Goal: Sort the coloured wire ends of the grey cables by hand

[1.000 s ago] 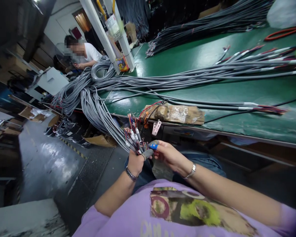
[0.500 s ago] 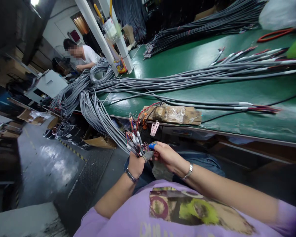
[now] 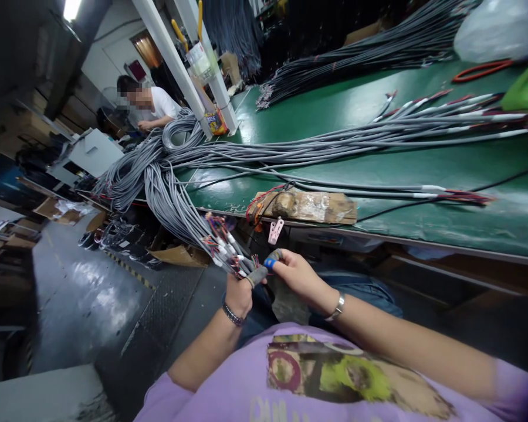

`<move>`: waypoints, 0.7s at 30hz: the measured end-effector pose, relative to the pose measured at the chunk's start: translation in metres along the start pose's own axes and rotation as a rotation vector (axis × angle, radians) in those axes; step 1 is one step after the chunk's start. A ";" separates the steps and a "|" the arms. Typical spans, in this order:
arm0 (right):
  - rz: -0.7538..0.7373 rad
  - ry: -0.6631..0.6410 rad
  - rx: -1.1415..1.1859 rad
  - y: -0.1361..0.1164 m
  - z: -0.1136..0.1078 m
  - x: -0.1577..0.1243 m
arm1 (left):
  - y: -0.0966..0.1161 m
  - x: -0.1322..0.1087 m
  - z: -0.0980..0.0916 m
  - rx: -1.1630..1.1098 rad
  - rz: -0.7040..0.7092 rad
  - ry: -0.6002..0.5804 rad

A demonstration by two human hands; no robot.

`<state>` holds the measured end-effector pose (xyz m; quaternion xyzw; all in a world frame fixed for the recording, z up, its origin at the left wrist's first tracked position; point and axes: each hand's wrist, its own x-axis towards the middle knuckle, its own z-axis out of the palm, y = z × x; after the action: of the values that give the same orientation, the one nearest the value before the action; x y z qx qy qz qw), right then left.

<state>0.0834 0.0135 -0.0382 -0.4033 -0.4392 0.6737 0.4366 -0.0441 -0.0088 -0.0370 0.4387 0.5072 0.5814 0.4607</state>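
My left hand (image 3: 241, 290) is closed round grey cables (image 3: 243, 265) near their stripped ends, with a grey cover on its thumb. Small colored wires (image 3: 256, 259) stick up beside that thumb. Close by on the right, my right hand (image 3: 293, 271) has its thumb and forefinger pinched together at the thin wire ends; the exact strand is hidden by the fingers. Blue tape and a grey cover wrap its fingertips. More cable ends with white sleeves and fanned wires (image 3: 215, 228) hang just beyond my left hand.
Long grey cables (image 3: 317, 143) lie across a green table (image 3: 422, 225). At its front edge sit a wooden block (image 3: 330, 206) and a pink clip (image 3: 275, 231). Black cables (image 3: 334, 64) lie farther back. A person in a white shirt (image 3: 162, 103) works at the far left, past a post (image 3: 185, 70).
The fanned cable ends beyond my left hand have tipped away to the left and lower. My left hand has shifted slightly left, and a small gap shows between the hands.
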 end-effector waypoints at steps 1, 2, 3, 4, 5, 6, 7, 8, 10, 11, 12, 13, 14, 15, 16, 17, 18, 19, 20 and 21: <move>0.014 0.005 0.020 0.002 0.002 0.002 | -0.001 -0.001 -0.001 0.020 -0.016 -0.037; 0.018 0.008 0.028 0.005 0.003 0.003 | -0.001 -0.001 -0.001 0.034 -0.028 -0.063; 0.011 0.009 0.016 0.007 0.003 0.005 | -0.001 -0.001 -0.002 0.041 -0.034 -0.074; -0.013 0.012 -0.024 0.010 0.002 0.008 | -0.001 -0.001 -0.002 0.042 -0.034 -0.069; -0.057 0.027 -0.098 0.012 -0.002 0.010 | 0.000 -0.001 -0.002 0.036 -0.031 -0.051; -0.118 0.062 -0.200 0.014 -0.006 0.013 | 0.002 -0.001 -0.003 0.022 -0.026 -0.023; -0.185 0.103 -0.321 0.016 -0.012 0.015 | 0.004 0.000 -0.003 0.003 -0.024 0.006; -0.262 0.176 -0.455 0.018 -0.019 0.017 | 0.006 0.001 -0.003 -0.022 -0.026 0.034; -0.325 0.242 -0.631 0.023 -0.032 0.021 | 0.012 0.003 -0.004 -0.093 -0.037 0.076; -0.318 0.229 -0.647 0.025 -0.037 0.021 | 0.014 0.004 -0.005 -0.129 -0.043 0.089; -0.297 0.175 -0.610 0.027 -0.040 0.021 | 0.016 0.005 -0.005 -0.156 -0.048 0.098; -0.260 0.123 -0.531 0.028 -0.042 0.021 | 0.017 0.005 -0.004 -0.168 -0.050 0.105; -0.208 0.082 -0.421 0.029 -0.042 0.021 | 0.017 0.006 -0.004 -0.169 -0.046 0.114; -0.148 0.056 -0.295 0.029 -0.042 0.020 | 0.017 0.006 -0.002 -0.164 -0.041 0.122; -0.088 0.045 -0.166 0.027 -0.041 0.020 | 0.017 0.006 -0.001 -0.157 -0.039 0.127; -0.029 0.044 -0.043 0.024 -0.040 0.020 | 0.017 0.005 0.001 -0.153 -0.041 0.129; 0.022 0.044 0.072 0.020 -0.038 0.020 | 0.017 0.005 0.004 -0.155 -0.045 0.132; 0.064 0.035 0.173 0.015 -0.037 0.021 | 0.017 0.005 0.007 -0.160 -0.051 0.135; 0.097 0.017 0.258 0.009 -0.037 0.023 | 0.018 0.005 0.010 -0.164 -0.055 0.140; 0.121 -0.003 0.331 0.003 -0.036 0.025 | 0.019 0.006 0.013 -0.165 -0.054 0.145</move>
<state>0.1089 0.0454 -0.0557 -0.3506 -0.2977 0.7625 0.4551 -0.0341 -0.0020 -0.0166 0.3422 0.5015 0.6387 0.4728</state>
